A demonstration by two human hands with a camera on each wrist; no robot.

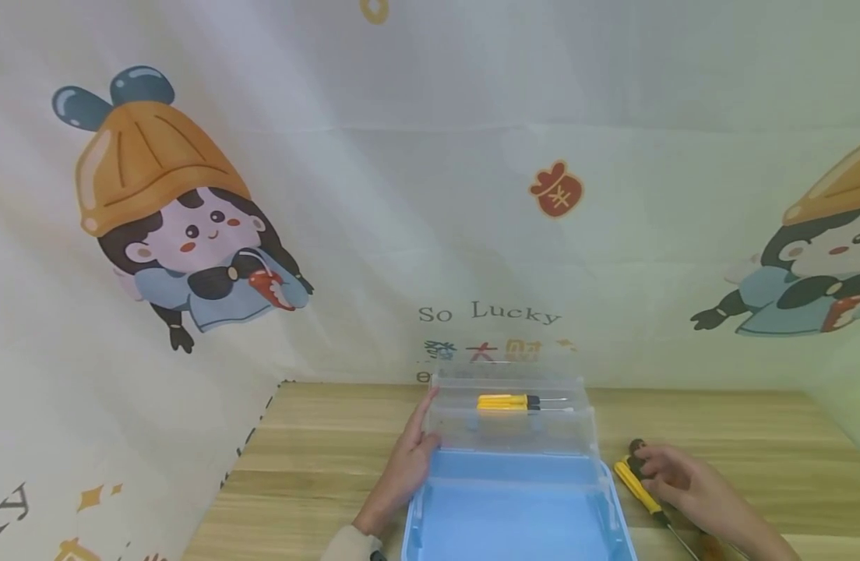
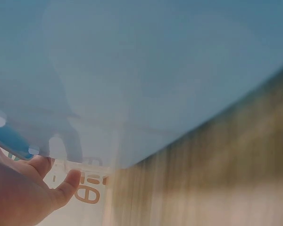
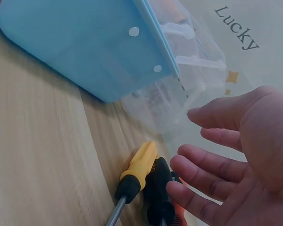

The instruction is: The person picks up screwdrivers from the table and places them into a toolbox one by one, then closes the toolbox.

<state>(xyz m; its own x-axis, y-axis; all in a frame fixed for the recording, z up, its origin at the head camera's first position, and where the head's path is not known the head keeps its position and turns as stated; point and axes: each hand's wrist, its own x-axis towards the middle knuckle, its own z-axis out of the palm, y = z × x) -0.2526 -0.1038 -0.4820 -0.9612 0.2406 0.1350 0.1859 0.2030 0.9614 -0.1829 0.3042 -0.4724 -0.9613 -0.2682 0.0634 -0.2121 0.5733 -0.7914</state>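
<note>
A blue toolbox (image 1: 507,518) stands open, and its clear plastic lid (image 1: 510,428) tilts up at the back. My left hand (image 1: 405,460) grips the lid's left side, thumb toward me and fingers along the edge. Two small yellow-handled screwdrivers (image 1: 503,403) lie in the lid's upper compartment. Right of the box, my right hand (image 1: 689,487) hovers beside a larger yellow-handled screwdriver (image 1: 635,485) and a black-handled screwdriver (image 3: 158,188). Its fingers (image 3: 210,165) are spread and loosely bent, holding nothing, with the tips close to the black handle.
A red-and-black handle (image 3: 180,212) shows partly behind the black one. Under the right forearm, a brown item (image 1: 710,545) is mostly hidden. The wooden table (image 1: 318,444) ends at a white printed cloth (image 1: 374,234) hanging behind the box.
</note>
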